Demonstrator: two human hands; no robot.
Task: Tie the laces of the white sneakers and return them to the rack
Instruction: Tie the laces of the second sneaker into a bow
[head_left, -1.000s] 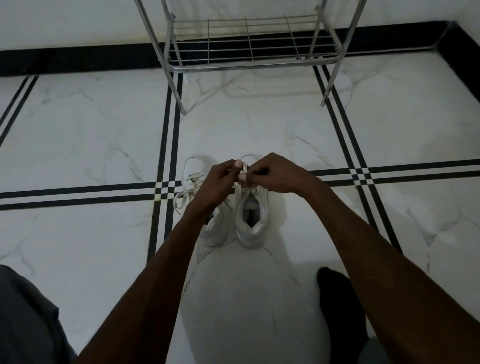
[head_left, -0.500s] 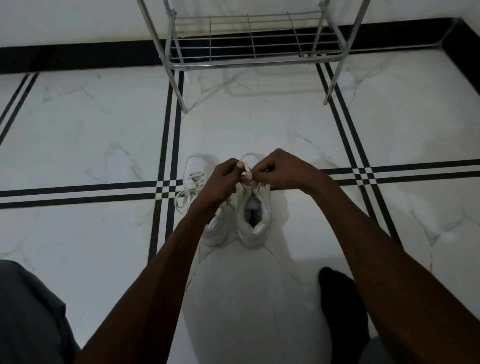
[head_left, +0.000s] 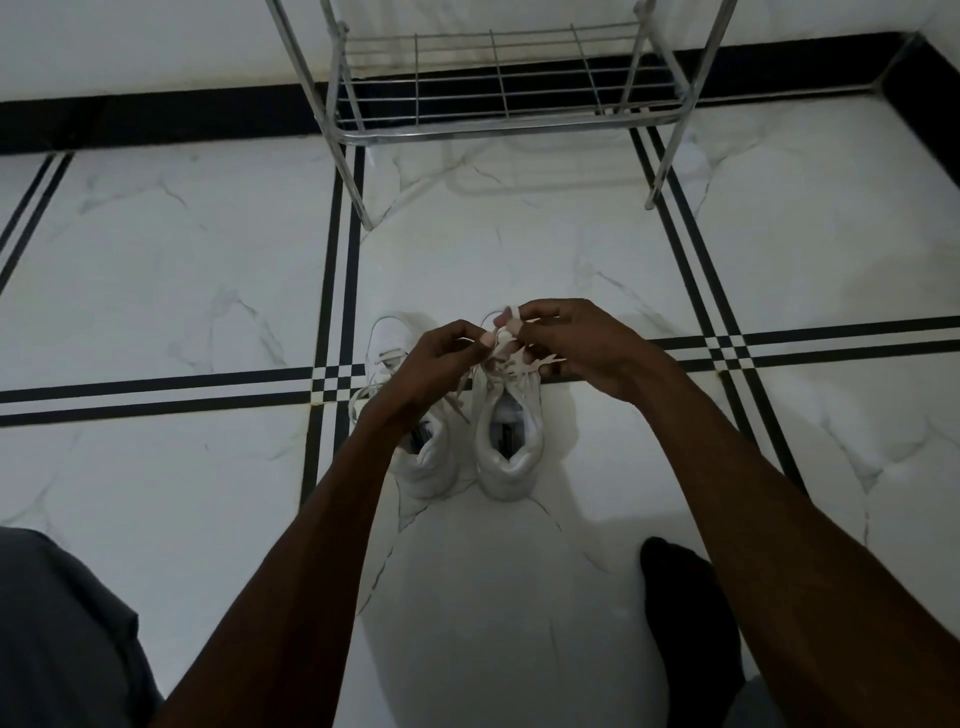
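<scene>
Head view: both hands pinch the flat white laces (head_left: 511, 358) over the right-side white sneaker (head_left: 508, 431).
Left hand (head_left: 436, 364) and right hand (head_left: 576, 343) have fingertips pressed together on the strands, seemingly a half-formed knot; the pair stands on the white marble-pattern tiled floor (head_left: 182, 270), well apart from the silver wire shoe rack (head_left: 498, 83).

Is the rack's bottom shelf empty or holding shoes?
Empty: only bare wire shows on the rack's shelf; both sneakers sit on the floor.
</scene>
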